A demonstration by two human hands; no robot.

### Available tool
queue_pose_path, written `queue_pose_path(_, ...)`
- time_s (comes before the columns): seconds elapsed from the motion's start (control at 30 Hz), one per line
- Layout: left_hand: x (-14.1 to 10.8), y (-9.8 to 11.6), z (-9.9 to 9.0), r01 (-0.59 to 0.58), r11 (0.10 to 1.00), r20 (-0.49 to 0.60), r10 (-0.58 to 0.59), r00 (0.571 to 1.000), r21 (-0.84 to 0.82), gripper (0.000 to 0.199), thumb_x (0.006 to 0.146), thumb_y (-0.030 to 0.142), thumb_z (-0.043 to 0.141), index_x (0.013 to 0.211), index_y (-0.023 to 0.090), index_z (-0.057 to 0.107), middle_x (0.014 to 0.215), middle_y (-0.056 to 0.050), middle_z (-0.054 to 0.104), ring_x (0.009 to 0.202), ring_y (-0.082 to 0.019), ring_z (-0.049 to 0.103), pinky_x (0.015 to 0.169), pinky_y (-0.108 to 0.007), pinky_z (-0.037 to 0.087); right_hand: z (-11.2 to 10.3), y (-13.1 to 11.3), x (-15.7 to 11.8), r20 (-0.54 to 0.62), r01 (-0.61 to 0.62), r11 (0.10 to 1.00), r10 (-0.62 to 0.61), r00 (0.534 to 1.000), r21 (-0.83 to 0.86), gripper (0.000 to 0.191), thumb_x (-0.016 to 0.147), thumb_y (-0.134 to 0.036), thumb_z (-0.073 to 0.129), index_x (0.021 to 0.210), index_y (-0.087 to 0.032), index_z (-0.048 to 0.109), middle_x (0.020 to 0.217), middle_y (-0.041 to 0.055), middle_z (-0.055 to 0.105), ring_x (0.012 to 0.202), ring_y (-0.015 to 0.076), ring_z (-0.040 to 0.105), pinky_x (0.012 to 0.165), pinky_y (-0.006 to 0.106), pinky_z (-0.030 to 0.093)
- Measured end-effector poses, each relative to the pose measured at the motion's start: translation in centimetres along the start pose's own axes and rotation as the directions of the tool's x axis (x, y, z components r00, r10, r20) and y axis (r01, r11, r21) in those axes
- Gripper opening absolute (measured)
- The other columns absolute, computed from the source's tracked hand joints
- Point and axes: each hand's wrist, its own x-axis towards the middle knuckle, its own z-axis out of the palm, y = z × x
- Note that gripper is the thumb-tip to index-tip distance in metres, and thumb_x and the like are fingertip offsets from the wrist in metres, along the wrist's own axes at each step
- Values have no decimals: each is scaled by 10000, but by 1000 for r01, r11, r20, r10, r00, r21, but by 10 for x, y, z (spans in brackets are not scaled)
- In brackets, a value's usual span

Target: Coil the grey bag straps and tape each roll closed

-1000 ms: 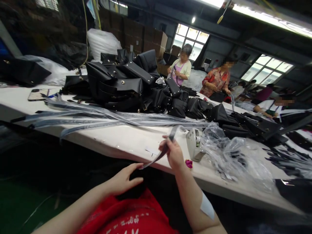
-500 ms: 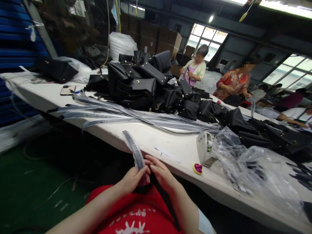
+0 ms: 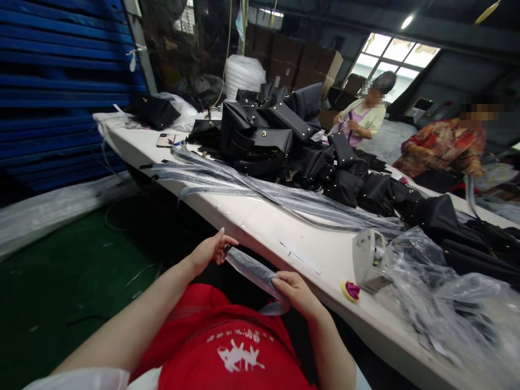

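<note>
1. Red apron: nearest the camera, with white print on its front.
2. Right hand: fingers narrow, the thumb pressing the strap near its lower bend.
3. Strap: grey under a clear wrap, black at its left end; it spans the 2 hands in front of the surface and curls below the right hand.
4. Left hand: fingers at the strap's black end, the thumb raised; whether they are closed on it cannot be told.
5. Pad: yellow and magenta, at the near edge of the surface.
6. Grey device: upright just beyond the pad, beside crumpled film.
7. Strips: wrapped, lying lengthwise, some ends overhanging the edge.
8. Black bags: heaped behind the strips; a phone lies to the left of the heap.
9. 2 persons beyond the bags: 1 in a lilac apron, 1 in a patterned red shirt.
10. Boxes: brown, stacked in the background.
</note>
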Motion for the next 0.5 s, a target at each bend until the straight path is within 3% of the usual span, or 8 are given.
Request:
queue_pose_path(0.07,-8,10,-3,-72,991,21,70,997,116,551,773,628,498,909,128,684,569,15,530,447,-89,386,430,-206,278,0,2,0,16,-25,999,26,1000,-37,437,834,-564,559,666,-160,563,464,-45,476,395,71,390,399,188,279)
queue_pose_path(0.13,-14,18,-1,-149,966,38,144,989,214,445,750,536,588,896,135,712,638,-3,599,490,-90,402,454,-204,285,1,4,1,17,-53,997,54,998,-59,476,831,-599,534,660,-156,560,457,-35,505,377,74,401,392,187,288)
queue_pose_path(0.23,-19,25,-3,-181,963,8,183,983,198,416,753,494,604,939,139,716,756,-26,659,567,-107,455,496,-204,323,2,7,3,5,-63,995,63,998,-81,509,834,-626,510,659,-150,556,458,-25,536,360,67,400,381,178,287)
queue_pose_path(0.37,-19,28,-15,-117,975,13,117,993,189,452,753,529,612,960,136,695,578,22,568,461,-90,414,440,-200,288,1,4,3,4,-74,995,75,997,-67,514,824,-640,514,659,-155,551,444,-31,520,347,67,390,364,173,282)
queue_pose_path(0.43,-20,31,-19,-55,977,119,31,992,207,499,758,585,586,967,143,684,538,23,558,445,-110,470,439,-208,332,0,1,2,6,-67,995,68,998,-78,510,823,-637,516,659,-156,559,445,-31,508,352,71,392,364,175,278)
queue_pose_path(0.5,-23,34,-19,16,969,274,-85,958,246,567,799,655,476,942,147,682,577,-16,616,480,-145,553,475,-233,403,-2,-2,1,17,-53,992,56,998,-119,505,828,-623,520,636,-157,557,449,-30,489,362,69,382,369,178,263)
